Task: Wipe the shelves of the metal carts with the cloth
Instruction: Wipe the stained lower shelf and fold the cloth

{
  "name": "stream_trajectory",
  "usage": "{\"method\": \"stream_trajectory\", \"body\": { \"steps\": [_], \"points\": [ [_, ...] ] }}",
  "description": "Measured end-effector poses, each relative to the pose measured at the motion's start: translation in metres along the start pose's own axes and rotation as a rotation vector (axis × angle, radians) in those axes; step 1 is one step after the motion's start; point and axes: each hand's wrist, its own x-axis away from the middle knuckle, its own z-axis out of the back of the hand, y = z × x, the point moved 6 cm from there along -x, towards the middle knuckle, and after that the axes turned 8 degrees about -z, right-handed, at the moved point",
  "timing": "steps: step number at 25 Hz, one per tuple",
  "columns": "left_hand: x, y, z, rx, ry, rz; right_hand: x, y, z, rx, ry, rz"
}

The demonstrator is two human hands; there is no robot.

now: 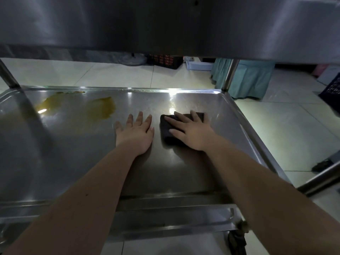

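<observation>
A steel cart shelf [184, 173] with a raised rim fills the middle of the head view. My right hand [191, 131] presses flat on a dark folded cloth [166, 128] right of the shelf's centre, fingers straight. My left hand [135, 132] rests flat on the bare metal just left of the cloth, fingers spread. A yellow-brown smear [95, 115] covers the shelf's far left part, a hand's width from my left fingertips.
The cart's upper shelf [165, 24] hangs close overhead. Upright posts [230, 74] stand at the far corners. A lower shelf edge [165, 218] and a caster [237, 238] show below. Teal cloth-covered furniture [246, 80] and dark crates [331, 92] stand on the tiled floor.
</observation>
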Motion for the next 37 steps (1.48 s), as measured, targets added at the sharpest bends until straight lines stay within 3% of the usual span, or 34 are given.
{"method": "stream_trajectory", "body": {
  "steps": [2, 4, 6, 8, 10, 12, 14, 16, 18, 22, 24, 27, 29, 31, 34, 35, 37],
  "points": [
    [0.001, 0.001, -0.001, -0.002, 0.004, -0.005, 0.012, 0.056, 0.005, 0.024, 0.035, -0.082],
    [0.0, 0.004, -0.002, -0.005, 0.006, -0.005, 0.027, 0.126, 0.008, 0.012, 0.055, -0.397],
    [-0.001, 0.007, -0.003, -0.015, 0.003, -0.006, 0.035, 0.137, 0.01, 0.006, 0.005, -0.596],
    [-0.001, 0.008, -0.001, -0.017, -0.006, -0.006, 0.026, 0.075, 0.008, -0.001, 0.017, -0.493],
    [0.001, 0.005, 0.001, -0.013, -0.007, -0.004, 0.031, 0.002, -0.002, -0.023, 0.042, -0.223],
    [0.002, 0.002, 0.002, -0.009, -0.006, -0.002, 0.053, -0.008, -0.004, 0.007, 0.059, -0.03],
    [0.004, 0.003, 0.002, -0.005, 0.001, 0.001, 0.069, 0.052, 0.004, 0.04, 0.07, -0.162],
    [0.004, 0.006, 0.002, -0.013, 0.009, 0.01, 0.085, 0.111, 0.008, 0.019, 0.051, -0.465],
    [0.004, 0.009, 0.003, -0.014, 0.004, 0.011, 0.092, 0.101, 0.007, -0.027, 0.007, -0.592],
    [0.009, 0.008, 0.005, -0.012, 0.01, 0.006, 0.102, -0.047, -0.014, -0.04, -0.01, -0.112],
    [0.011, 0.007, 0.005, -0.009, 0.011, 0.002, 0.12, -0.037, -0.007, -0.029, 0.03, 0.014],
    [0.012, 0.009, 0.005, -0.003, -0.001, 0.003, 0.148, 0.075, 0.007, -0.033, -0.043, -0.338],
    [0.011, 0.01, 0.004, -0.008, -0.013, 0.011, 0.165, 0.097, 0.01, -0.012, -0.054, -0.556],
    [0.01, 0.011, 0.004, -0.02, -0.024, 0.009, 0.162, 0.038, 0.002, -0.017, -0.016, -0.459],
    [0.012, 0.007, 0.004, -0.013, -0.034, 0.008, 0.157, -0.048, -0.012, -0.05, -0.005, -0.113],
    [0.012, 0.006, 0.004, -0.014, -0.039, 0.006, 0.16, -0.039, -0.007, -0.066, 0.005, -0.066],
    [0.012, 0.006, 0.004, -0.015, -0.041, 0.0, 0.171, 0.027, 0.003, -0.076, -0.023, -0.201]
  ]
}}
